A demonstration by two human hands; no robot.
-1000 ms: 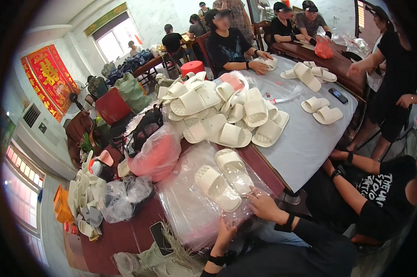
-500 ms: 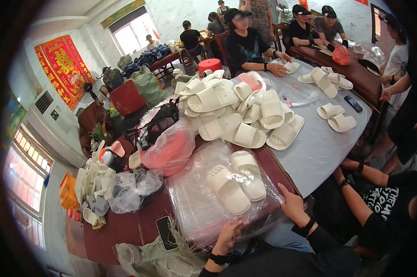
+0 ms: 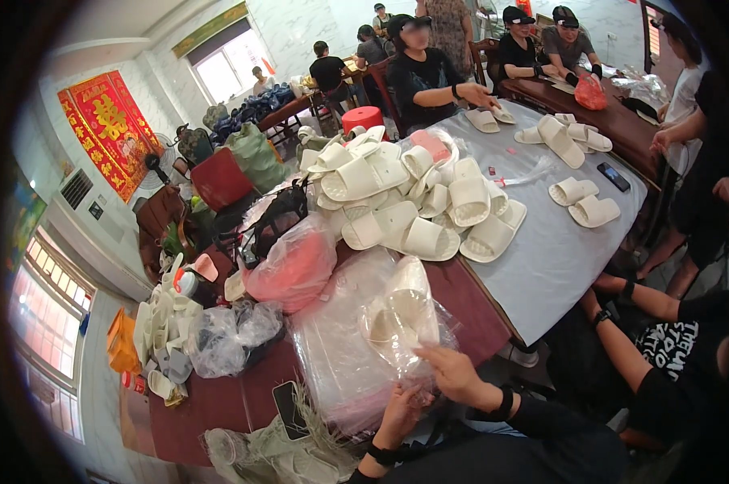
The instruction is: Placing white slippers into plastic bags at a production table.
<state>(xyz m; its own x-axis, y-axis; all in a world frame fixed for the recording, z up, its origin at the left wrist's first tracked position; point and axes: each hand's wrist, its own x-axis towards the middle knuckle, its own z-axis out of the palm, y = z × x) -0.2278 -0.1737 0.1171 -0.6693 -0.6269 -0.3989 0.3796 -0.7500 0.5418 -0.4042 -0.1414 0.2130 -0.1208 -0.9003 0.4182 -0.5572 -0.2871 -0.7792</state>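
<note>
A pair of cream slippers (image 3: 398, 310) lies inside a clear plastic bag (image 3: 409, 363) near the table's front edge, one slipper partly over the other. My left hand (image 3: 400, 415) is closed on the bag's near edge, fingertips pinched. Just right of it, my right hand (image 3: 455, 374) reaches across the bag's right side, its fingers closed on the plastic close to the slippers. Beneath them is a stack of flat clear bags (image 3: 332, 355) on the dark red tabletop.
A heap of cream slippers (image 3: 405, 198) covers the table beyond. Left are a pink-filled plastic bag (image 3: 292, 262), a clear bundle (image 3: 239, 339) and a phone (image 3: 290, 409). Loose slipper pairs and another phone (image 3: 614, 177) lie on the grey cover (image 3: 534, 266). Co-workers sit around; one person's forearms (image 3: 622, 323) are at right.
My right hand has moved left, bringing the bag's right side in toward the slippers. The slippers have shifted closer together. Across the table, a person has let go of a slipper pair.
</note>
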